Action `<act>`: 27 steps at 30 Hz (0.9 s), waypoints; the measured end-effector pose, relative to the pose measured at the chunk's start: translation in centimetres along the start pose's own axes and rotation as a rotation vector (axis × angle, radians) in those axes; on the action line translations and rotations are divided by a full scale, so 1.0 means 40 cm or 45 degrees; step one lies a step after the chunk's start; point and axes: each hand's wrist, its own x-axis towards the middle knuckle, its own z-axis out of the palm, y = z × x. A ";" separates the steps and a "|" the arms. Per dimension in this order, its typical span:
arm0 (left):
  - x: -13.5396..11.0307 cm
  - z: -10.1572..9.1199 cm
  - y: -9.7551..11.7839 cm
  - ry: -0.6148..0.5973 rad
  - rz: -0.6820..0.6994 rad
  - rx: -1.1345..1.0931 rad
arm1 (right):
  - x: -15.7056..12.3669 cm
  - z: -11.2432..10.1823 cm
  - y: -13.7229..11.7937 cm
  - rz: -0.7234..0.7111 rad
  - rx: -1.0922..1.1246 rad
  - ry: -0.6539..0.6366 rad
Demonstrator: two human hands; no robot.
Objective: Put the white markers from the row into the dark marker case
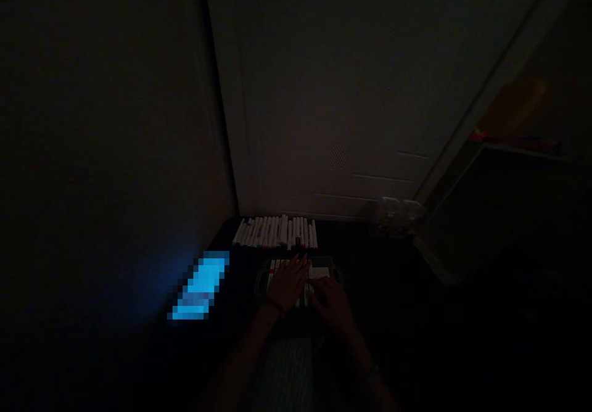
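In dim light, my left hand lies with stretched fingers across white markers in a clear plastic tray. My right hand is at the right of it, fingers bent in at a white marker standing lengthwise in the tray. Thumb and forefinger seem to pinch that marker, though darkness blurs the contact. Under the right fingers, a pale flat patch shows in the tray. Behind the tray lies a row of several white markers with coloured ends, side by side.
A glowing blue pixelated screen lies left of the tray. Clear plastic containers stand at the back right of the dark table. A pale wall rises directly behind, with another wall on the left.
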 end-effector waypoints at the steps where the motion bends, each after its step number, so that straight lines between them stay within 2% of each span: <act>1: 0.001 -0.001 0.000 0.005 -0.010 -0.010 | 0.000 0.000 0.000 0.003 0.004 0.005; 12: 0.004 0.006 0.004 0.000 -0.059 -0.015 | -0.006 0.003 0.008 0.013 -0.026 -0.002; 27: 0.007 -0.004 0.002 -0.005 -0.004 0.007 | -0.005 0.013 0.015 0.034 0.051 0.002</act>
